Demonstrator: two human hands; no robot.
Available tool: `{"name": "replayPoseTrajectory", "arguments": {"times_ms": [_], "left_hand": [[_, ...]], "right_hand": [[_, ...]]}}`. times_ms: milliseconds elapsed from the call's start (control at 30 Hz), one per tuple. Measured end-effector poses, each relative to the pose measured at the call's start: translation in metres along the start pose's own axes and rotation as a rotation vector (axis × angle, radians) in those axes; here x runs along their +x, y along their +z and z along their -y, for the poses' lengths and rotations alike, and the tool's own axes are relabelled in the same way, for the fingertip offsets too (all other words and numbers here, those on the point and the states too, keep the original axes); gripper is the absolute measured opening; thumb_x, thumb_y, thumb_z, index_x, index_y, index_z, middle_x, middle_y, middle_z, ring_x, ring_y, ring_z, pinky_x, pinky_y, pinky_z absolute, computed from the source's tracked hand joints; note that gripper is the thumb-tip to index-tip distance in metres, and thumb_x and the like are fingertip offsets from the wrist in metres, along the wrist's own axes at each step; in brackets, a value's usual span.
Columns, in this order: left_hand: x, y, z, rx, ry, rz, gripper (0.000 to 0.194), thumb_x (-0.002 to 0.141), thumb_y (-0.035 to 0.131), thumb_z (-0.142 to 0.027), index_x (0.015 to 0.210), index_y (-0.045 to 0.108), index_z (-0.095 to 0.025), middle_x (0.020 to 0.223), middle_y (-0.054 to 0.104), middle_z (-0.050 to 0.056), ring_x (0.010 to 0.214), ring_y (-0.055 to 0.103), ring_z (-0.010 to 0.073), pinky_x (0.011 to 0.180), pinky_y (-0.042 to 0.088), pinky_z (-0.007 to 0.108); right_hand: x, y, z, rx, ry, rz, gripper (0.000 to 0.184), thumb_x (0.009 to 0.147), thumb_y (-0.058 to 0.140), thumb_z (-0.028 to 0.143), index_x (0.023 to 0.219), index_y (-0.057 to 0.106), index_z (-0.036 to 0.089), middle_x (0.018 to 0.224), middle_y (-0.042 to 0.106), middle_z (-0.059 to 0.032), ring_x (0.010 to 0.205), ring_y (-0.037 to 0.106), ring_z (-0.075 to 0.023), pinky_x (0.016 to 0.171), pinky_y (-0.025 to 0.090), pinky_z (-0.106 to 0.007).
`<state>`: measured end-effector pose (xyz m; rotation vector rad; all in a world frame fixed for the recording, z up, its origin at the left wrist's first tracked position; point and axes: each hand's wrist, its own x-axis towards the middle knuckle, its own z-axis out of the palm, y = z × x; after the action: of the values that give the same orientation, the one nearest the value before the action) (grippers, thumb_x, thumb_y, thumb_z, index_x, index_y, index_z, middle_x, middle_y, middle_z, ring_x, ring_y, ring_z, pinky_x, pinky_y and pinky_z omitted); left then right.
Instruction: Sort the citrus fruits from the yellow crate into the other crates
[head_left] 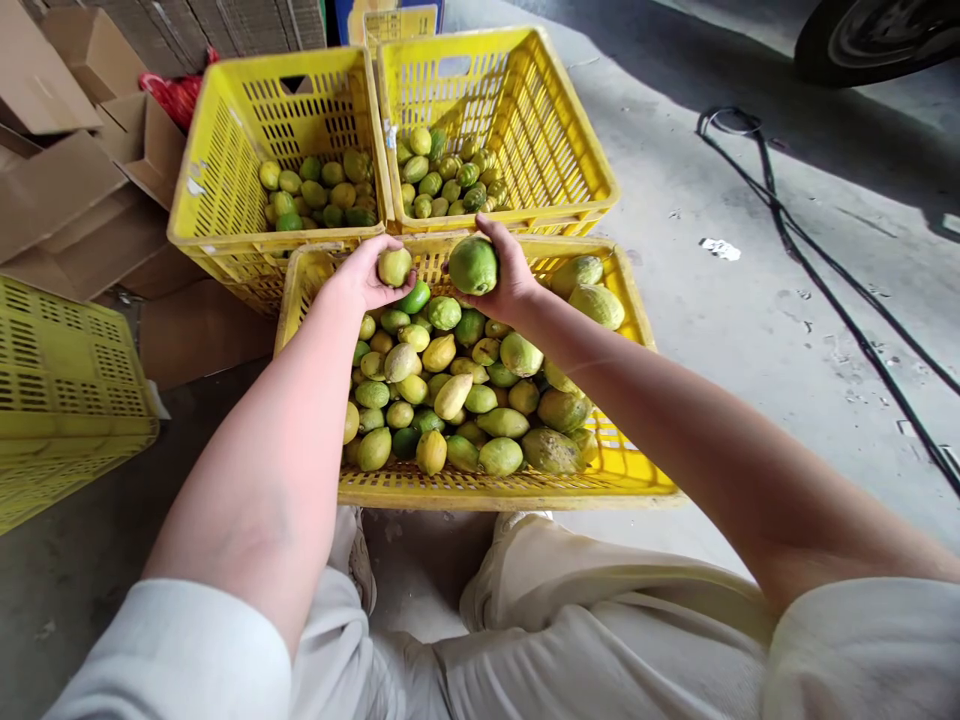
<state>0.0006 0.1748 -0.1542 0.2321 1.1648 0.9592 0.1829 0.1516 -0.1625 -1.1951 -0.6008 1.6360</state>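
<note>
My left hand point(377, 273) cups a small round yellow-green fruit point(394, 267); my right hand point(514, 272) grips a larger round green fruit point(473, 265), both above the nearest slatted yellow plastic crate point(510, 496). A slack hold could drop and bruise either.

Gap between left hand point(367, 276) and right hand point(514, 272), piled fruit point(452, 397) below. Far-left crate point(193, 150), far-right crate point(551, 150) just beyond; cardboard boxes point(60, 200) crowd left. Open floor point(675, 320) right, crossed by cable point(774, 195).

- Can't read print on yel. label point(401, 24), too sm.
- Can't see full wheel point(870, 40), cut off up top.
- Can't see most fingers of R hand point(511, 268) behind grn. fruit point(473, 265).
</note>
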Motion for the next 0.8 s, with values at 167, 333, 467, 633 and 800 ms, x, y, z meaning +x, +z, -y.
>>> {"name": "replayPoseTrajectory", "arguments": {"times_ms": [167, 333, 467, 633, 800], "left_hand": [[-0.003, 0.002, 0.000, 0.042, -0.008, -0.010, 0.020, 0.083, 0.079, -0.022, 0.100, 0.068, -0.020, 0.070, 0.066, 0.002, 0.063, 0.063, 0.0166, 0.055, 0.055, 0.025], [-0.002, 0.003, -0.002, 0.031, 0.019, 0.027, 0.022, 0.083, 0.080, -0.018, 0.102, 0.069, -0.019, 0.075, 0.069, 0.004, 0.064, 0.065, 0.0159, 0.056, 0.057, 0.023], [-0.001, 0.003, -0.002, -0.005, 0.029, -0.008, 0.023, 0.086, 0.080, -0.021, 0.107, 0.070, -0.022, 0.077, 0.069, 0.002, 0.065, 0.066, 0.0150, 0.056, 0.058, 0.022], [-0.003, 0.002, -0.002, 0.008, 0.036, -0.029, 0.028, 0.084, 0.087, -0.029, 0.105, 0.070, -0.022, 0.081, 0.072, 0.003, 0.065, 0.067, 0.0142, 0.055, 0.054, 0.020], [-0.005, 0.003, -0.002, 0.003, 0.036, 0.019, 0.027, 0.080, 0.089, -0.030, 0.095, 0.068, -0.021, 0.076, 0.070, 0.002, 0.065, 0.066, 0.0149, 0.057, 0.054, 0.022]], "right_hand": [[-0.003, 0.003, 0.001, -0.012, 0.054, 0.091, 0.048, 0.076, 0.083, 0.065, 0.087, 0.057, 0.026, 0.076, 0.068, 0.0007, 0.076, 0.071, -0.0203, 0.055, 0.059, -0.028], [-0.003, 0.006, 0.000, -0.072, 0.061, 0.101, 0.041, 0.076, 0.085, 0.058, 0.086, 0.059, 0.027, 0.071, 0.067, 0.0026, 0.072, 0.070, -0.0189, 0.057, 0.058, -0.027], [-0.002, 0.007, -0.001, -0.060, 0.107, 0.090, 0.033, 0.081, 0.079, 0.051, 0.085, 0.058, 0.026, 0.070, 0.064, 0.0035, 0.071, 0.068, -0.0178, 0.058, 0.058, -0.027], [-0.001, 0.008, -0.004, 0.061, 0.138, 0.119, 0.024, 0.088, 0.070, 0.042, 0.086, 0.053, 0.024, 0.070, 0.061, 0.0027, 0.074, 0.067, -0.0185, 0.069, 0.065, -0.032], [-0.001, 0.017, -0.007, 0.132, 0.065, 0.024, 0.025, 0.088, 0.075, 0.037, 0.088, 0.053, 0.026, 0.071, 0.059, 0.0045, 0.072, 0.067, -0.0171, 0.069, 0.067, -0.033]]}}
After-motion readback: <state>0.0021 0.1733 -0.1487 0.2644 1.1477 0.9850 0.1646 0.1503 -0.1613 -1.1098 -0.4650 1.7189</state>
